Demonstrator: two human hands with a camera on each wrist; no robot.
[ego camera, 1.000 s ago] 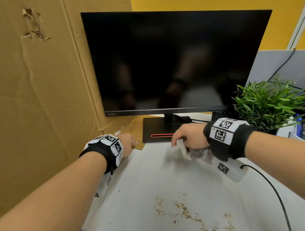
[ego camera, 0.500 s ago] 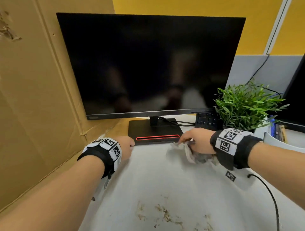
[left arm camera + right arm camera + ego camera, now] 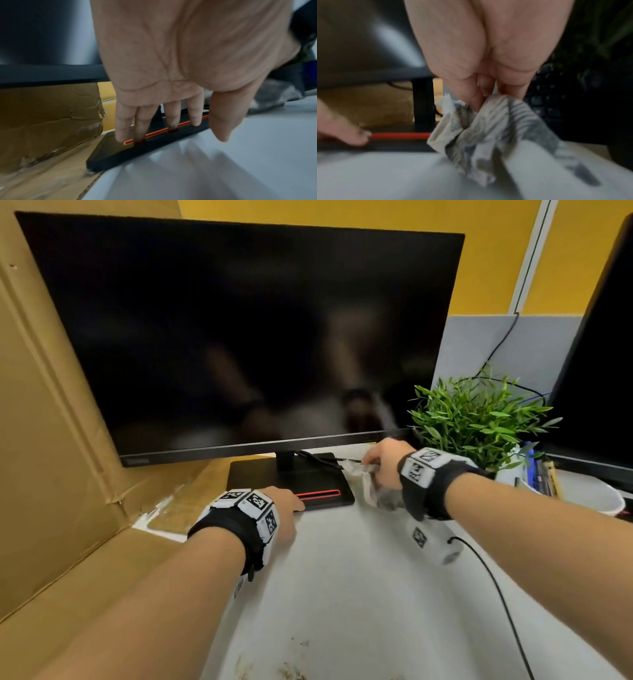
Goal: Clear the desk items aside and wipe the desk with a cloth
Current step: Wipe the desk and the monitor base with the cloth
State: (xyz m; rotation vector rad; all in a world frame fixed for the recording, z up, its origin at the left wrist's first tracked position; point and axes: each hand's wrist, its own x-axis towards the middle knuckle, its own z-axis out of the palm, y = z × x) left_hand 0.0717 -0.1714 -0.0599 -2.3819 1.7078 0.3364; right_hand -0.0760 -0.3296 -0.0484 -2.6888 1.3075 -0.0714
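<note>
A black monitor (image 3: 239,337) stands on a flat black base (image 3: 318,477) with a red strip, at the back of the white desk (image 3: 359,594). My left hand (image 3: 291,503) lies flat with straight fingers (image 3: 121,129) resting on the base's front edge (image 3: 154,150). My right hand (image 3: 373,460) grips a crumpled, dirty white-grey cloth (image 3: 373,491) at the base's right corner, low over the desk. In the right wrist view the cloth (image 3: 488,135) hangs bunched from my fingers. Brown stains (image 3: 287,672) mark the desk near its front edge.
A large cardboard sheet (image 3: 51,440) leans along the left and runs under the monitor. A green potted plant (image 3: 479,422), a white cup (image 3: 596,498) and a second monitor (image 3: 603,371) crowd the right. A black keyboard (image 3: 544,101) lies behind the cloth. A black cable (image 3: 496,594) trails across the desk.
My right hand has carried the cloth rightward and back to the base's right corner. My left hand has slid forward onto the base's front edge.
</note>
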